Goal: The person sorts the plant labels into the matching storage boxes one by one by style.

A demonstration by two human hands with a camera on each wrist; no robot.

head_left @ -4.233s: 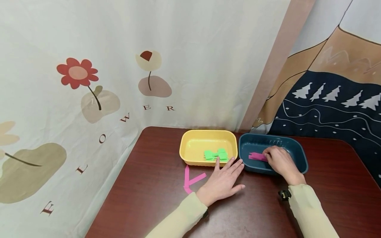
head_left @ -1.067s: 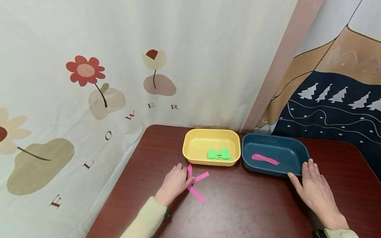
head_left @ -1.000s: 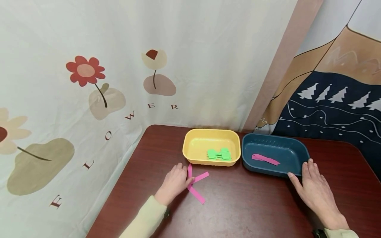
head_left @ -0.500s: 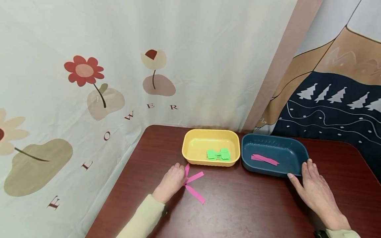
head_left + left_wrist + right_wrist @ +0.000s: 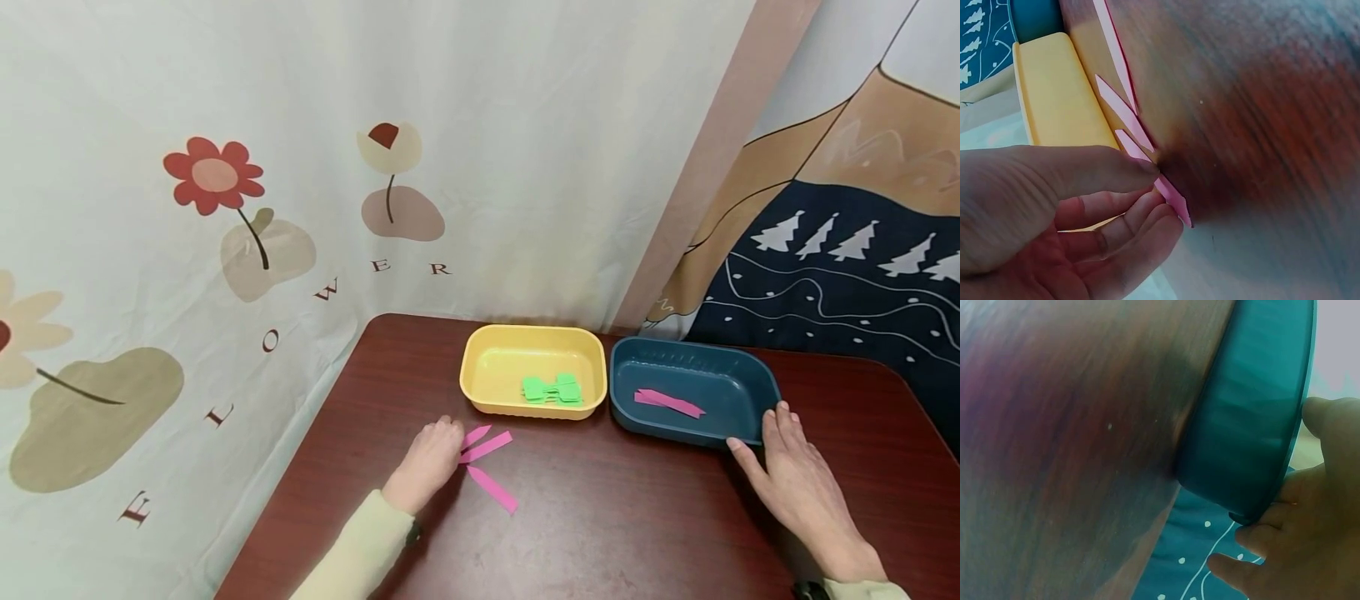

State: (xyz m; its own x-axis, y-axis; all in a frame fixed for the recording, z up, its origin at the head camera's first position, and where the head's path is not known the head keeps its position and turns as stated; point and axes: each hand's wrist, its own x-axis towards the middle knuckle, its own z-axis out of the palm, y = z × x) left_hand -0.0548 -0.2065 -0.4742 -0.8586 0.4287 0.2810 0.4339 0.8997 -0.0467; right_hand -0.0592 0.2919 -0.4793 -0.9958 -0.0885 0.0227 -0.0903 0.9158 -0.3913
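My left hand (image 5: 427, 462) is at the left of the table, pinching one pink paper strip (image 5: 1174, 197) between thumb and fingertips, as the left wrist view shows. Fanned out beside it on the tabletop lie two more strips, a middle pink strip (image 5: 487, 447) and a lower pink strip (image 5: 492, 489). My right hand (image 5: 806, 492) rests against the near right corner of the dark blue tray (image 5: 742, 437), its fingers extended along the rim. Inside that tray is a small bundle of pink strips (image 5: 667, 402).
Left of the blue tray stands a yellow tray (image 5: 480, 342) holding a stack of green paper pieces (image 5: 552, 389). Both trays sit near the back edge of the brown table (image 5: 600, 533). Printed curtains (image 5: 525, 167) hang behind it.
The right hand has left the pink strips in the blue tray and moved to its corner. My left hand has shifted slightly left, swinging the upper strip rightward and separating it from the lower one.
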